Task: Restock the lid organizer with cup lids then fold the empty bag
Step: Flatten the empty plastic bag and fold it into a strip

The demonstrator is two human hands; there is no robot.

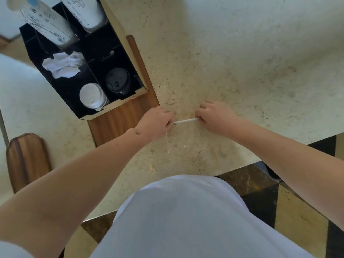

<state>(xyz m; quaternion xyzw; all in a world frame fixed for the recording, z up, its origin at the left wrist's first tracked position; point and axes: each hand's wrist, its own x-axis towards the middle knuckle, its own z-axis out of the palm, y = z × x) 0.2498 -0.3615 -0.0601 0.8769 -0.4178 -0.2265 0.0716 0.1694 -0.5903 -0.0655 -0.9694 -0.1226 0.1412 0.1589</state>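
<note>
The person stands at the near edge of a cream marble counter (232, 53), both bare forearms extended over it. The clear plastic bag (186, 144) lies flat on the counter directly in front of the torso. Its far edge is gathered into a thin white strip (185, 121) stretched level between the two hands.

The left hand (155, 121) pinches the left end of the strip, fingers curled down onto it. The right hand (214, 116) pinches the right end in the same manner. The hands are set apart by the length of the strip, and both knuckle rows face away from the person.

The black lid organizer (89, 71) sits on a wooden board (121, 120), to the left of the bag and beyond it. Its near-left compartment holds a stack of white cup lids (92, 95). Its near-right compartment holds a stack of black cup lids (117, 81). The compartment behind the white lids contains crumpled white paper (63, 65). Two stacks of printed paper cups (46, 21) lean out of the compartments farthest from the bag.

A second wooden board (28, 161) lies on the counter to the left of the organizer's board, near the counter edge.
</note>
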